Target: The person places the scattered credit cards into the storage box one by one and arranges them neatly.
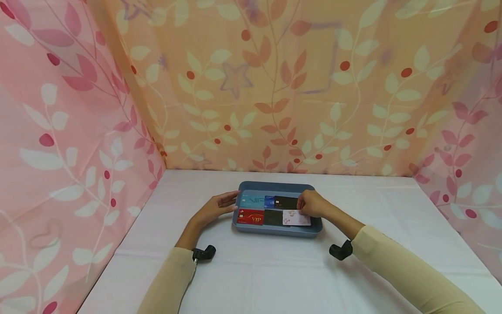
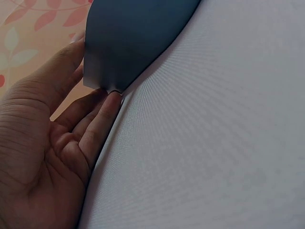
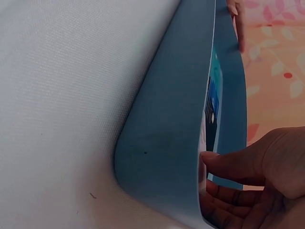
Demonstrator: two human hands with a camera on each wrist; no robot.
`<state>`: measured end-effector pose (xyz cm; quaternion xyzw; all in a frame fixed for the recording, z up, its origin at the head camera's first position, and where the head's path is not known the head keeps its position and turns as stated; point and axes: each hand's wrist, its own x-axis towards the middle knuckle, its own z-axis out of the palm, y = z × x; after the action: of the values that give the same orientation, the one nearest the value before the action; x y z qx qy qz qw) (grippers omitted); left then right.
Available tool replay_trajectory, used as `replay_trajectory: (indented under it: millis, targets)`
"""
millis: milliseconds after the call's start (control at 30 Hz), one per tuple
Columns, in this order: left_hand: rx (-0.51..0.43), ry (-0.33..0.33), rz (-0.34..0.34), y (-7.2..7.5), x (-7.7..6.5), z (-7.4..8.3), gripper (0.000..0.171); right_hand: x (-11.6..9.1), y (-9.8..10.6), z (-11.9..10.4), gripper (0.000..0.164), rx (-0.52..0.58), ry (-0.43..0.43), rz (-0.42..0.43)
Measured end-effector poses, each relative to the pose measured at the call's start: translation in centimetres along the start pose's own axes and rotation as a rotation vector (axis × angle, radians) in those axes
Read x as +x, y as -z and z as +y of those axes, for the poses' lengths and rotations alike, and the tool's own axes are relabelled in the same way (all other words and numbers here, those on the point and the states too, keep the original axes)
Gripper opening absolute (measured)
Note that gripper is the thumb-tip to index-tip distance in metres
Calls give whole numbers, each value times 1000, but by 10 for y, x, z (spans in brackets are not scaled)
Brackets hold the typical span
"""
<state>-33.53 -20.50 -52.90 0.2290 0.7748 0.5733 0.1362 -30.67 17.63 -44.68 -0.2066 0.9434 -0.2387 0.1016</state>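
Note:
In the head view, a blue-grey tray [image 1: 274, 232] holds several cards. A teal VIP card [image 1: 251, 200], a blue card [image 1: 269, 202] and a black VIP card [image 1: 285, 203] lie along the back. A red VIP card [image 1: 251, 216], a dark card [image 1: 273, 217] and a white floral card [image 1: 296, 217] are in front; the white one overlaps the dark one. My right hand [image 1: 312, 203] is inside the tray's right end, thumb and fingers pinching the white card's edge. My left hand [image 1: 213, 208] touches the tray's left end with loosely extended fingers.
A white cloth [image 1: 251, 274] covers the table under the tray. Patterned curtains [image 1: 274, 87] stand behind and at both sides. Black wrist cameras [image 1: 205, 253] are strapped at both sleeves.

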Motion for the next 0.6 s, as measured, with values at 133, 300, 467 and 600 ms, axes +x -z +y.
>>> replay_trajectory:
  millis: [133, 300, 467, 600]
  targets:
    - [0, -4, 0, 0, 0, 1, 62, 0, -1, 1, 4, 2, -16, -9]
    - [0, -9, 4, -1, -1, 1, 62, 1, -2, 1, 5, 1, -26, -8]
    - [-5, -10, 3, -1, -1, 1, 62, 1, -3, 1, 6, -2, -27, -7]
    - [-8, -7, 1, -1, -1, 3, 62, 1, -3, 0, 8, -16, -26, 3]
